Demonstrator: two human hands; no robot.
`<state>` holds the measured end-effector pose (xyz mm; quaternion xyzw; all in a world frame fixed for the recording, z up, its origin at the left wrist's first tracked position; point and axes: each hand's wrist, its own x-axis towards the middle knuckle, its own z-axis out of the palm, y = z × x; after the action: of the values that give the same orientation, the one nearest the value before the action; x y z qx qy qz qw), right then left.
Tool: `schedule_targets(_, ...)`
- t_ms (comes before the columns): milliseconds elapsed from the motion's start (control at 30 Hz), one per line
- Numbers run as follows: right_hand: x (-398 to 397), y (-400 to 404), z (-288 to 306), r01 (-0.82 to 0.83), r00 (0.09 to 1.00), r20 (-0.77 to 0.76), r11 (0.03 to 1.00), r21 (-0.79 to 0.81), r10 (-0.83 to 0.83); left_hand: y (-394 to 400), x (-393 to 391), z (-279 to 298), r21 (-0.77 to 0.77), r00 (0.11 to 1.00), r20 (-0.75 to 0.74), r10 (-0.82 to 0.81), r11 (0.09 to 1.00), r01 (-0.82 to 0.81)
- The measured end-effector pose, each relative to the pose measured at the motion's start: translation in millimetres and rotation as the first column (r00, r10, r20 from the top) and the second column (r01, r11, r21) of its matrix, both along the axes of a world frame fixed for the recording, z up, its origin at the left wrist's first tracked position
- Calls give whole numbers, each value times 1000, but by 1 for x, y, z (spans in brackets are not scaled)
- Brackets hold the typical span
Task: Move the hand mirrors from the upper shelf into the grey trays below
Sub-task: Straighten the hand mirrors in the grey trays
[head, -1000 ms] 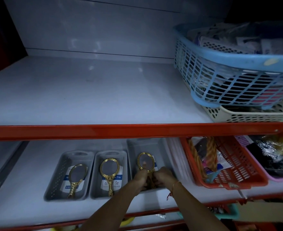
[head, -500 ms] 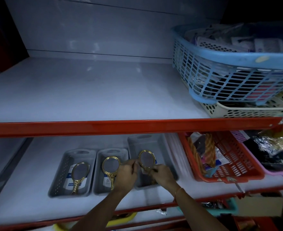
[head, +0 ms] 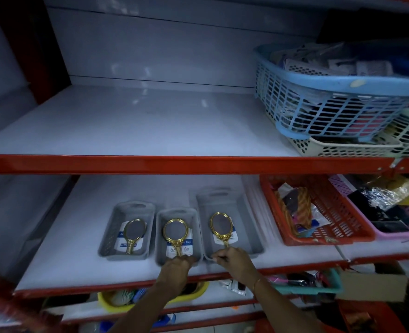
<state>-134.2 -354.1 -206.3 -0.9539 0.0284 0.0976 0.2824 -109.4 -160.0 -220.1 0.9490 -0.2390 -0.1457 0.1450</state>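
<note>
Gold mirrors lie one to each of three grey trays on the lower shelf [head: 78, 255].
Your left hand [head: 178, 261] is curled at the near end of the middle tray [head: 161, 236], over the middle mirror [head: 176, 234] handle. Your right hand [head: 232, 257] pinches the right mirror [head: 220, 227] handle at the right tray [head: 251, 224]. The left mirror [head: 132, 233] rests untouched in the left tray [head: 109, 234].

Glossy gilt mirror frames [head: 175, 231], seemingly plastic; matt grey plastic trays [head: 251, 227].
</note>
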Motion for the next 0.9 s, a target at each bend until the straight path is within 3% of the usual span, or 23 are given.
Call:
schedule_targets(333,-32,9,-5,60,998,0,998,28,-60,7,-27,-4,-5,999,32,-42,999,42)
schedule_targets(600,-30,15,-2,52,999,4,997,-51,-52,13,-26,-1,-50,994,54,-100,993,103)
schedule_targets(767,-19,39,4,93,976,203,995,-43,-83,42,-10,-6,-128,969,247,18,992,14)
schedule_targets(867,-11,62,7,-8,966,257,998,-69,26,66,11,-9,-128,898,418,136,988,-90)
schedule_targets(900,-9,71,8,-49,967,245,996,-70,65,74,18,-7,-103,895,411,173,984,-143)
